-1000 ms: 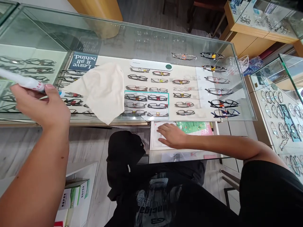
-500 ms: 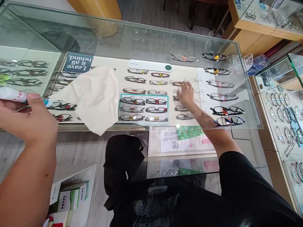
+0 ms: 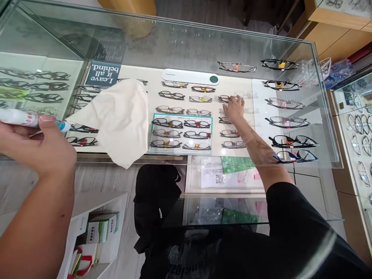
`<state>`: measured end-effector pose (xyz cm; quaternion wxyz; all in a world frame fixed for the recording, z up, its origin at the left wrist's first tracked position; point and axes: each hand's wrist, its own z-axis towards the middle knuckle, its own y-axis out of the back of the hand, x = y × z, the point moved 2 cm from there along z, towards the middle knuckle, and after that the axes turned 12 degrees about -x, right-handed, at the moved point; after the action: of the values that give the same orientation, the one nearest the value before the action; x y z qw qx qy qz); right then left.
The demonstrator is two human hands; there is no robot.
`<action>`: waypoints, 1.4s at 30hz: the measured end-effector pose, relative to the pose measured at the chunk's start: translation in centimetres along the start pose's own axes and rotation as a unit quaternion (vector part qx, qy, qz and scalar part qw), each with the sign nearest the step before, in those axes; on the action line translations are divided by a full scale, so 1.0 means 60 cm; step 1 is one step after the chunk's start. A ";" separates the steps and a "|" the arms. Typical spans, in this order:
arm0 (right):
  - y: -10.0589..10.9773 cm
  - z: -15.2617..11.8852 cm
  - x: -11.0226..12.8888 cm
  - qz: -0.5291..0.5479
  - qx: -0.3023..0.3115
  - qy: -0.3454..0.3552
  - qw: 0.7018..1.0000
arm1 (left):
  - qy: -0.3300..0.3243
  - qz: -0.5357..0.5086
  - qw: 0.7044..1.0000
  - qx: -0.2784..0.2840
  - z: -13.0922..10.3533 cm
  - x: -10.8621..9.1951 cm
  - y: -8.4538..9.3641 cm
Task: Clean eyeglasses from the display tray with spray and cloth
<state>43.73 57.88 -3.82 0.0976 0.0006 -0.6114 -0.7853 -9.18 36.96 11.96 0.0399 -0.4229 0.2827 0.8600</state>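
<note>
My left hand (image 3: 43, 143) is closed around a white bottle (image 3: 20, 117) with red print and a blue end, above the glass display case at the left. A cream cleaning cloth (image 3: 122, 120) spreads beside it, one corner reaching toward the blue end; whether my fingers also hold that corner is hidden. Under the glass top, my right hand (image 3: 234, 110) reaches into the case. Its fingers are bent over a pair of eyeglasses (image 3: 223, 98) in the top row of the right column and seem to grip its right side. Other eyeglasses (image 3: 230, 133) lie below that wrist.
The glass case (image 3: 174, 23) holds several rows of eyeglasses, a teal-bordered mat (image 3: 152, 133) and a blue sign (image 3: 103, 73). An open drawer (image 3: 192, 186) with papers juts toward me. A shelf unit with boxes (image 3: 100, 228) stands lower left, another display case (image 3: 348, 162) at right.
The view has shifted slightly, so the case and its contents appear farther right. My right hand stays at the same pair of eyeglasses, its fingers slightly rearranged. My left hand still holds the bottle.
</note>
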 end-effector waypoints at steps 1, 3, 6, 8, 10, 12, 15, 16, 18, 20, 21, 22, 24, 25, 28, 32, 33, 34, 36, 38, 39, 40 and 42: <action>0.010 -0.004 0.004 -0.003 -0.006 0.004 1.000 | -0.027 -0.004 0.999 -0.030 0.001 0.002 0.001; 0.037 -0.020 0.016 -0.008 -0.019 0.013 1.000 | -0.075 -0.025 0.994 -0.073 0.003 0.010 0.002; 0.084 -0.069 0.052 0.000 -0.019 0.030 0.999 | -0.095 -0.051 0.991 -0.083 0.006 0.023 0.001; 0.116 -0.123 0.086 0.013 0.009 0.050 0.999 | -0.098 -0.040 0.990 -0.088 0.006 0.025 0.001; 0.147 -0.191 0.123 0.043 0.059 0.095 0.993 | -0.093 -0.018 0.991 -0.090 0.005 0.021 0.001; 0.180 -0.264 0.156 0.086 0.111 0.119 0.983 | -0.073 -0.003 0.993 -0.089 0.003 0.013 0.000; 0.242 -0.360 0.193 0.159 0.208 0.190 0.946 | -0.042 -0.004 0.996 -0.080 0.003 0.001 -0.002; 0.267 -0.384 0.201 0.184 0.238 0.208 0.931 | -0.036 -0.003 0.996 -0.076 0.003 -0.003 -0.002; 0.327 -0.417 0.214 0.231 0.279 0.246 0.899 | -0.028 0.009 0.997 -0.067 0.001 -0.010 -0.002; 0.396 -0.435 0.223 0.269 0.310 0.282 0.867 | -0.021 0.029 0.997 -0.063 -0.001 -0.016 -0.001; 0.430 -0.437 0.226 0.286 0.313 0.295 0.856 | -0.020 0.038 0.997 -0.061 -0.002 -0.019 0.000; 0.464 -0.435 0.228 0.302 0.306 0.299 0.852 | -0.019 0.045 0.997 -0.060 -0.003 -0.020 0.001; 0.523 -0.415 0.228 0.312 0.264 0.294 0.864 | -0.021 0.053 0.996 -0.061 -0.004 -0.021 0.001; 0.544 -0.398 0.224 0.303 0.239 0.288 0.876 | -0.024 0.053 0.996 -0.063 -0.004 -0.020 0.001; 0.567 -0.317 0.198 0.230 0.178 0.247 0.925 | -0.038 0.051 0.996 -0.062 -0.003 -0.015 0.001; 0.506 -0.184 0.131 0.144 0.099 0.210 0.962 | -0.031 0.063 0.996 -0.058 -0.003 -0.015 0.002; 0.482 -0.155 0.112 0.128 0.089 0.207 0.966 | -0.025 0.067 0.996 -0.056 -0.004 -0.017 0.002; 0.458 -0.130 0.094 0.113 0.082 0.203 0.969 | -0.021 0.070 0.996 -0.055 -0.004 -0.019 0.003; 0.417 -0.093 0.064 0.080 0.083 0.190 0.975 | -0.014 0.076 0.996 -0.053 -0.006 -0.025 0.005; 0.392 -0.072 0.045 0.054 0.074 0.173 0.981 | -0.010 0.083 0.995 -0.049 -0.007 -0.031 0.007; 0.385 -0.066 0.039 0.044 0.070 0.166 0.983 | -0.007 0.089 0.995 -0.047 -0.007 -0.033 0.008; 0.381 -0.063 0.036 0.036 0.069 0.162 0.984 | -0.003 0.093 0.995 -0.046 -0.007 -0.034 0.009; 0.377 -0.060 0.035 0.024 0.071 0.156 0.985 | -0.001 0.100 0.994 -0.042 -0.007 -0.035 0.010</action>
<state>45.56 48.80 17.25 0.2102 0.1152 -0.6428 -0.7276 -7.75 36.58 13.62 -0.0640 -0.3927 0.2869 0.8714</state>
